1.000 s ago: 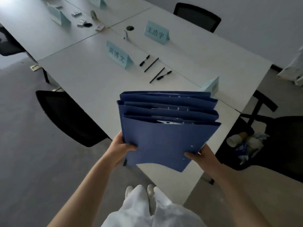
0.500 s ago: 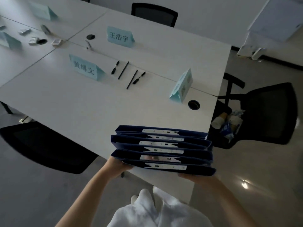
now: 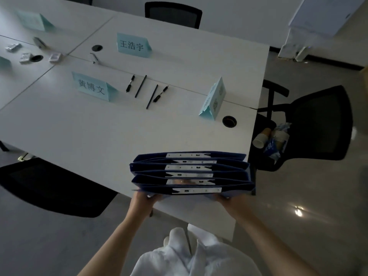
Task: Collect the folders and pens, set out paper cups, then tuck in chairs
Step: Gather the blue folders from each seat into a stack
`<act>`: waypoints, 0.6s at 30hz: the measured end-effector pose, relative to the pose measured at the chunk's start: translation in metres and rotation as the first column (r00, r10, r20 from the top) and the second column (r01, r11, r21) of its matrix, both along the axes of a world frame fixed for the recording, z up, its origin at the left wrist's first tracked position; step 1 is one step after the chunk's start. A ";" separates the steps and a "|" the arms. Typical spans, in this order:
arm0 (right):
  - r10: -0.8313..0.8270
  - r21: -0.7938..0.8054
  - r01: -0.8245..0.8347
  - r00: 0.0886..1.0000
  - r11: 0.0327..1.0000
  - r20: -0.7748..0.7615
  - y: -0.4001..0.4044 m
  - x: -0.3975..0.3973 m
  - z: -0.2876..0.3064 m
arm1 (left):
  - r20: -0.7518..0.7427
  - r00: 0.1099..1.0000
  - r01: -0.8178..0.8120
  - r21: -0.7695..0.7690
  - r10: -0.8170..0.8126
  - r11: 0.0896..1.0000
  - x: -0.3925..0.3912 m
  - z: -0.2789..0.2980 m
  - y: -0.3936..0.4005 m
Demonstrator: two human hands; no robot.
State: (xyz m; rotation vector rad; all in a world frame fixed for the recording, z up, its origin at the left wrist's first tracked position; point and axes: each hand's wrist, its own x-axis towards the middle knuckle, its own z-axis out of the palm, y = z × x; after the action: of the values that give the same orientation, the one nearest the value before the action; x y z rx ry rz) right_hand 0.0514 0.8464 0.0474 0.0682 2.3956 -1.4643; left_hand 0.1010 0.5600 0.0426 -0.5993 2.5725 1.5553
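I hold a stack of several blue folders (image 3: pixel 191 172) level over the near right corner of the white table (image 3: pixel 83 136), spines with white labels facing me. My left hand (image 3: pixel 142 202) grips the stack's near left corner from below; my right hand (image 3: pixel 229 202) supports the near right corner. Several black pens (image 3: pixel 146 89) lie in the table's middle beside the name cards. Paper cups (image 3: pixel 260 138) in a plastic wrapper lie on the seat of a black chair (image 3: pixel 318 124) at the table's right end.
Teal name cards (image 3: pixel 92 88) stand on the table, one (image 3: pixel 214 100) near a cable hole (image 3: pixel 229 121). A black chair (image 3: pixel 55 186) stands pulled out at the near left, another (image 3: pixel 173 14) at the far side. Small wrapped items (image 3: pixel 25 57) lie far left.
The folders went from tilted upright, covers facing me, to lying flat with spines toward me. My view swung right, bringing the chair with the cups into fuller sight.
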 end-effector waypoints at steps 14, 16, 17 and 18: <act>-0.074 -0.117 0.169 0.822 0.979 0.565 0.006 -0.056 0.008 | 0.380 0.924 -0.032 0.207 -0.050 0.978 -0.090 0.017 -0.001; -0.095 -0.073 0.179 0.776 0.981 0.624 0.009 -0.058 -0.002 | 0.443 0.895 -0.058 0.234 -0.053 0.971 -0.094 0.006 0.004; -0.097 -0.065 0.178 0.768 0.982 0.633 0.010 -0.057 -0.006 | 0.459 0.887 -0.066 0.243 -0.055 0.968 -0.094 0.000 0.007; -0.103 -0.054 0.177 0.767 0.983 0.634 0.011 -0.056 -0.010 | 0.470 0.881 -0.070 0.246 -0.056 0.967 -0.095 -0.006 0.011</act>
State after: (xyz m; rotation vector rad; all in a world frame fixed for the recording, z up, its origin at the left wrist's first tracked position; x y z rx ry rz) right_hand -0.0050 0.8579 0.0377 0.6267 1.7810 -1.3501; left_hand 0.0060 0.5706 0.0362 -0.8370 1.9739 1.4804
